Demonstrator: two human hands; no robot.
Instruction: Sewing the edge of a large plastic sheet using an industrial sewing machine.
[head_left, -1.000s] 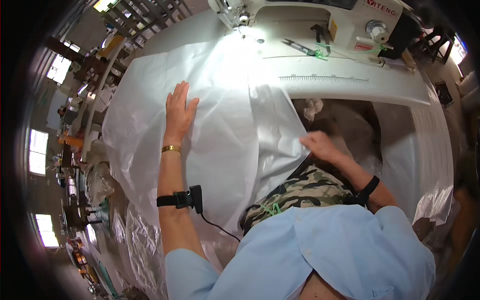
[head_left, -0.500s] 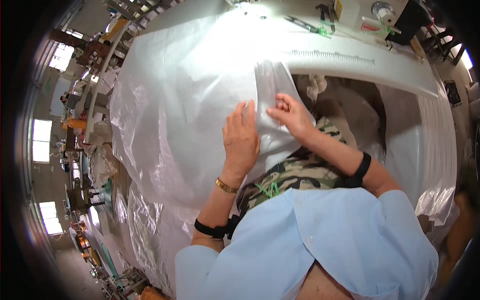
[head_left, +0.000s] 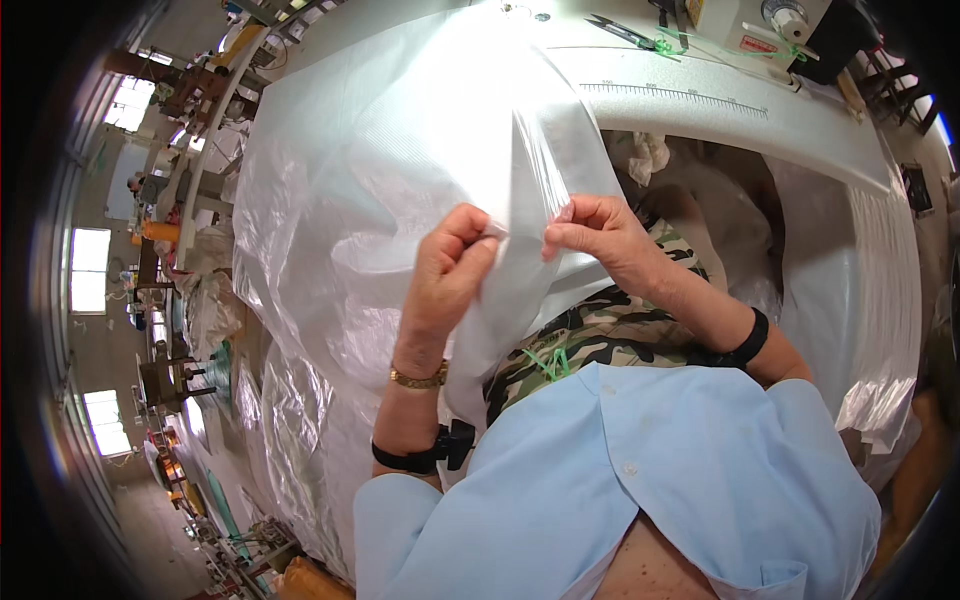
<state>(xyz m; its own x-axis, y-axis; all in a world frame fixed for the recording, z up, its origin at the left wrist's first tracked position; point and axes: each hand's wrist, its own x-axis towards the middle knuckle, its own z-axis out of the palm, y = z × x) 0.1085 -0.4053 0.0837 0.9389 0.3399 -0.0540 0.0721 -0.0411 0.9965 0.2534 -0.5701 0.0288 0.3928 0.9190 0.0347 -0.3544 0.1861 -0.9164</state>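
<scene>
both left hand [head_left: 452, 270] and right hand [head_left: 598, 232] pinch the white plastic sheet's [head_left: 400, 150] folded edge between closed fingertips.

A person wears a light blue short-sleeved button shirt [head_left: 640, 470] over camouflage-patterned trousers [head_left: 590, 330]. The left wrist carries a gold link bracelet [head_left: 418, 379] and a black strap with a small black device [head_left: 428, 455]; the right wrist carries a black band [head_left: 750, 340].
</scene>
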